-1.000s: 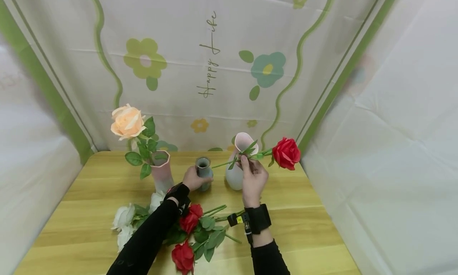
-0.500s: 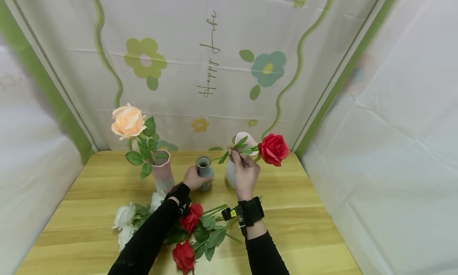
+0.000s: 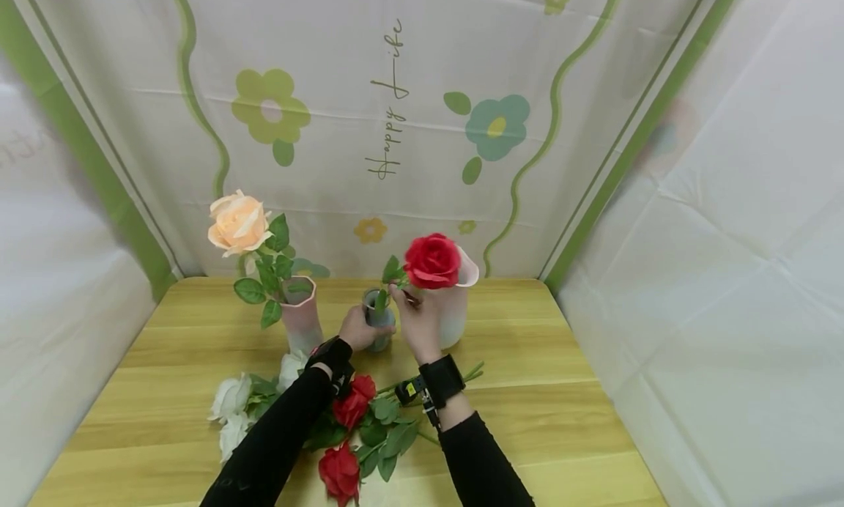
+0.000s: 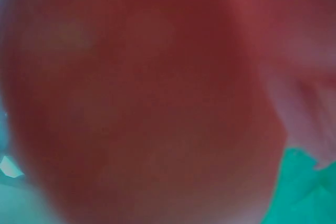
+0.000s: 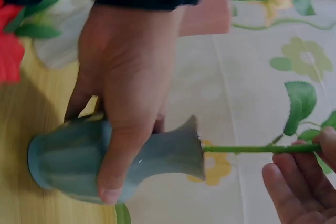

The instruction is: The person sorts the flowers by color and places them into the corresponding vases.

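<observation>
Left grip (image 3: 359, 330) round blue vase (image 5: 68, 161), right grip (image 3: 418, 320) — holding red rose (image 3: 431, 261)

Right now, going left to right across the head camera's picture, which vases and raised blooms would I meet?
Peach rose → pink-and-white vase → small blue-grey vase → red rose pinched by the right fingers. I've left out the pale vase, partly hidden behind that rose, because the two overlap.

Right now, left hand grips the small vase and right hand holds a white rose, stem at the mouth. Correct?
Wrong colour: the rose is red, as the head view shows. Left hand grips the small vase, and right hand holds the rose, stem at the mouth.
</observation>
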The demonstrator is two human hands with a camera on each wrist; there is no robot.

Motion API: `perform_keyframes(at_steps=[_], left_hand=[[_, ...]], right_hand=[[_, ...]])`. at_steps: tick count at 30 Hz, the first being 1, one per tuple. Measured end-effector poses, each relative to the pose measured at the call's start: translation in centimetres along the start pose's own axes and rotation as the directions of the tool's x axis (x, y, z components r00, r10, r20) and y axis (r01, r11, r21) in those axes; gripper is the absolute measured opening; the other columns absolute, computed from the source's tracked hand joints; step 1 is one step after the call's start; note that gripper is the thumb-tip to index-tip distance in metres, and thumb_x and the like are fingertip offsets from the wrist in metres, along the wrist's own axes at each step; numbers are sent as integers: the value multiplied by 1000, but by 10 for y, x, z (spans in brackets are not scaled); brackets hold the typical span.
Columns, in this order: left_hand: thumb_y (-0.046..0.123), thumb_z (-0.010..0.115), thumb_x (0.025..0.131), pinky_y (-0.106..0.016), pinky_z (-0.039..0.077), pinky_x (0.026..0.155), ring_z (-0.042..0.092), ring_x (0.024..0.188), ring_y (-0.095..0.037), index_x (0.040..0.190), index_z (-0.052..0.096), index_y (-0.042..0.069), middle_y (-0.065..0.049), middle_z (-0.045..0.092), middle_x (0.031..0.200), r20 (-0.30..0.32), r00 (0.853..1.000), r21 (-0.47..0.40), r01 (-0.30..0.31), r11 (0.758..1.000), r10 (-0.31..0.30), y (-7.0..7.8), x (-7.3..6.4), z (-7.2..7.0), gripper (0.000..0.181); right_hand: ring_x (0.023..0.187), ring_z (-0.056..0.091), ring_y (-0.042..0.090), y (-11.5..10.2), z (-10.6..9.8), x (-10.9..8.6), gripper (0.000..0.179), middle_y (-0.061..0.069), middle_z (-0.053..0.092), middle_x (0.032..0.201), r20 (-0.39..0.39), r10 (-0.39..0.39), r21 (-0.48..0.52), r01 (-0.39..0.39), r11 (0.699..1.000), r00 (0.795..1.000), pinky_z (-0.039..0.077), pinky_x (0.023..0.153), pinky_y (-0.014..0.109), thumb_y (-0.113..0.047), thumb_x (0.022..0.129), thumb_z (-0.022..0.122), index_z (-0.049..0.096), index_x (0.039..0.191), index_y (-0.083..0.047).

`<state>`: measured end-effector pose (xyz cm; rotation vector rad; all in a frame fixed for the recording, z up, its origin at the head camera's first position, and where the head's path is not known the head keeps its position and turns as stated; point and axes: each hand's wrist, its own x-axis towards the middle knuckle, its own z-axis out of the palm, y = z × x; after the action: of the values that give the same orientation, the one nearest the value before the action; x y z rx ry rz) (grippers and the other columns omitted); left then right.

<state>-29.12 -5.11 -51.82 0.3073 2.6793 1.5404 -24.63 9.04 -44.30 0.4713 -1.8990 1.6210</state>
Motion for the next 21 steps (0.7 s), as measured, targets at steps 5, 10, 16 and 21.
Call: perform_keyframes(at_steps=[5,10,16,21], left_hand=[[32,83,77,-53,48,89,61,102,-41,121,58,-11,-26,63,110,-13,981,-19,-193,981,193,-17,7,-2,67],[43,80,81,-49,41,101,54,120,-32,142,49,8,-15,57,131,-4,946,-126,-321,939,323,-73,34,15,77],[48,76,84,-46,32,109,41,134,-30,156,27,17,-11,40,150,-52,932,-57,-361,931,358,-155,78,52,93],[55,69,87,-44,48,88,56,113,-31,149,41,11,-15,54,133,-19,956,42,-292,955,293,-158,79,56,81]], right_hand=[[70,65,24,0,10,8,16,11,66,72,147,-24,-240,59,969,989,53,63,33,-2,91,68,67,76,3],[77,68,19,4,17,14,6,8,71,83,254,-40,-306,120,945,966,55,70,25,-5,91,71,75,87,-3],[75,67,16,10,22,19,12,7,73,86,271,-30,-337,124,933,962,54,67,23,-12,92,71,78,97,-4],[74,68,15,15,23,21,14,7,74,86,245,-26,-359,115,926,969,55,67,22,-14,89,75,79,98,-4]])
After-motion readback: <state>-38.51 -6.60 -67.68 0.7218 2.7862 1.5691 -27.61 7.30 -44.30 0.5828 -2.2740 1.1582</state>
